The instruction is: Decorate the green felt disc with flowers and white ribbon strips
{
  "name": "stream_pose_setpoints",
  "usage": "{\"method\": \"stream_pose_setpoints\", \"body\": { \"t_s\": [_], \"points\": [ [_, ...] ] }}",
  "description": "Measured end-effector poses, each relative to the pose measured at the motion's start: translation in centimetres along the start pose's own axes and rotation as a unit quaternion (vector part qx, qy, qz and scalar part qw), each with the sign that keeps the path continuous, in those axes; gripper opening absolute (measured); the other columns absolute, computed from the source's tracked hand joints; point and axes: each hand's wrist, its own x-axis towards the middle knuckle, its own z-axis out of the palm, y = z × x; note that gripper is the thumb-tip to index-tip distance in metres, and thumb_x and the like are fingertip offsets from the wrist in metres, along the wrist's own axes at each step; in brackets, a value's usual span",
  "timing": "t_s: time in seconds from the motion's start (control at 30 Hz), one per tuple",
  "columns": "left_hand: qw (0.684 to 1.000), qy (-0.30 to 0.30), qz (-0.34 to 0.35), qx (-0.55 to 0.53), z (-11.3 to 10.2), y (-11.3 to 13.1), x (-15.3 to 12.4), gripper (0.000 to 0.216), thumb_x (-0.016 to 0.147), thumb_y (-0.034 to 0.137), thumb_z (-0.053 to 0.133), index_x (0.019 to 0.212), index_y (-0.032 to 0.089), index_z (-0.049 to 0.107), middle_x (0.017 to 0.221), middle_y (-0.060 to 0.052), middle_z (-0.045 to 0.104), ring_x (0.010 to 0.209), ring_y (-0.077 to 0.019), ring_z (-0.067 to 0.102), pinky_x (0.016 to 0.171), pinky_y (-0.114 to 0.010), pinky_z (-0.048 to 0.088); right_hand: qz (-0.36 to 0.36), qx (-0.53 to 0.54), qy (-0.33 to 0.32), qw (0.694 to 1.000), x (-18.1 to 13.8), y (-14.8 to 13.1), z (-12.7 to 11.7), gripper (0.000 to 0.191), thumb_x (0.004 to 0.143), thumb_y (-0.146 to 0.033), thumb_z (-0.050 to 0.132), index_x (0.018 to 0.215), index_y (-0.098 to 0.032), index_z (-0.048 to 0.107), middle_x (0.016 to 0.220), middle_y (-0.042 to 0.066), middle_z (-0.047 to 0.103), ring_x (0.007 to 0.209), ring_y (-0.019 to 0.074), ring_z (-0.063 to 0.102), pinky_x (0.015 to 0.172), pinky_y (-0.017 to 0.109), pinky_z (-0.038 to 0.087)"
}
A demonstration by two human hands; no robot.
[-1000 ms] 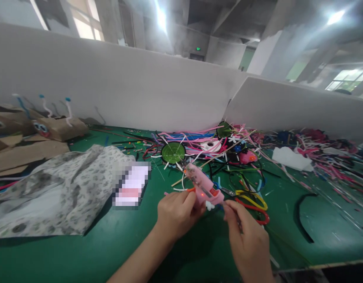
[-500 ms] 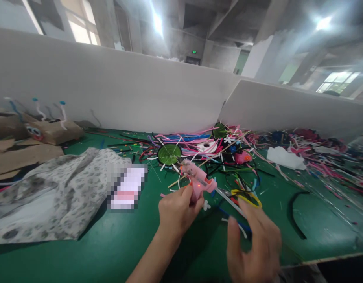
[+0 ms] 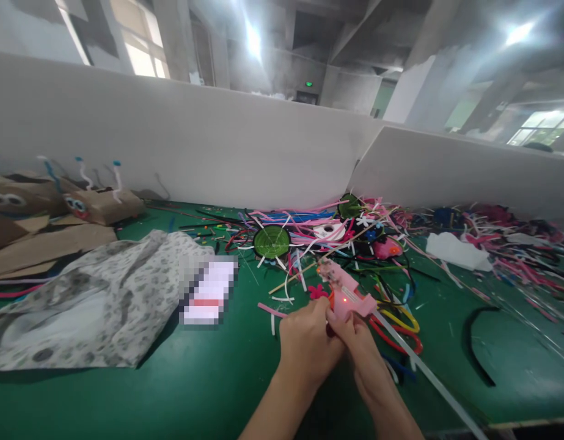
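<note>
A pink glue gun (image 3: 346, 290) with a lit red lamp points away from me over the green table (image 3: 181, 391). A clear glue stick (image 3: 423, 373) trails from its back toward the near right. My left hand (image 3: 307, 342) is wrapped round the gun's grip. My right hand (image 3: 355, 339) presses against the left one, fingers closed at the gun's handle. A small pink flower shape (image 3: 316, 291) lies just left of the nozzle.
A tangle of coloured pipe cleaners and strips (image 3: 377, 238) fills the table's far middle and right, with a green disc (image 3: 271, 241). A patterned cloth (image 3: 80, 299) lies at left, brown paper puppets (image 3: 71, 205) behind it. White partition boards (image 3: 217, 146) stand at the back.
My right hand has come back from the lower right, where its fingers were apart, and closed against the gun handle beside my left hand. The gun has shifted right.
</note>
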Motion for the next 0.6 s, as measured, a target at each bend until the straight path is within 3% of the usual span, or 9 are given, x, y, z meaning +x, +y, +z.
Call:
{"method": "stream_pose_setpoints", "body": {
  "t_s": [0.17, 0.27, 0.33, 0.47, 0.6],
  "points": [
    [0.998, -0.044, 0.042, -0.031, -0.7, 0.6, -0.2, 0.014, 0.072, 0.033, 0.064, 0.074, 0.022, 0.055, 0.068, -0.002, 0.065, 0.062, -0.0195, 0.062, 0.051, -0.03, 0.042, 0.029, 0.099, 0.035, 0.994, 0.8, 0.2, -0.6, 0.036, 0.063, -0.042, 0.078, 0.085, -0.014, 0.07, 0.08, 0.007, 0.073, 0.085, 0.0265, 0.067, 0.077, 0.037, 0.054],
    [0.994, -0.054, 0.071, -0.065, -1.8, 0.8, -0.3, 0.025, 0.072, 0.036, 0.065, 0.091, 0.022, 0.059, 0.085, -0.002, 0.068, 0.077, -0.0199, 0.064, 0.064, -0.03, 0.049, 0.009, 0.142, 0.041, 0.989, 1.7, -0.3, -1.5, 0.029, 0.064, -0.038, 0.075, 0.082, -0.016, 0.071, 0.084, 0.007, 0.073, 0.085, 0.0256, 0.066, 0.074, 0.036, 0.054],
    [0.993, -0.071, 0.087, -0.04, -2.7, 0.0, 0.4, 0.025, 0.077, 0.04, 0.06, 0.095, 0.022, 0.059, 0.086, -0.002, 0.068, 0.078, -0.0198, 0.063, 0.065, -0.03, 0.049, -0.013, 0.127, 0.042, 0.991, 2.6, -0.9, -2.2, 0.025, 0.065, -0.036, 0.072, 0.079, -0.016, 0.07, 0.086, 0.008, 0.072, 0.083, 0.0242, 0.065, 0.071, 0.035, 0.053],
    [0.982, -0.118, 0.048, 0.138, -3.9, -5.2, 5.4, 0.027, 0.089, 0.041, 0.043, 0.087, 0.02, 0.059, 0.083, -0.007, 0.065, 0.081, -0.0234, 0.062, 0.063, -0.031, 0.045, -0.048, 0.032, 0.047, 0.997, 4.2, -1.8, -3.6, 0.019, 0.066, -0.033, 0.069, 0.072, -0.015, 0.068, 0.076, 0.005, 0.069, 0.07, 0.0178, 0.06, 0.063, 0.028, 0.047],
    [0.962, -0.162, -0.079, 0.205, -3.9, -13.1, 12.8, 0.034, 0.085, 0.042, 0.048, 0.104, 0.014, 0.058, 0.112, -0.018, 0.061, 0.114, -0.0334, 0.05, 0.079, -0.037, 0.044, -0.042, -0.018, 0.032, 0.998, 5.5, -2.3, -3.8, 0.016, 0.063, -0.026, 0.069, 0.055, -0.016, 0.06, 0.054, -0.001, 0.059, 0.055, 0.0129, 0.05, 0.055, 0.025, 0.039]
  ]
}}
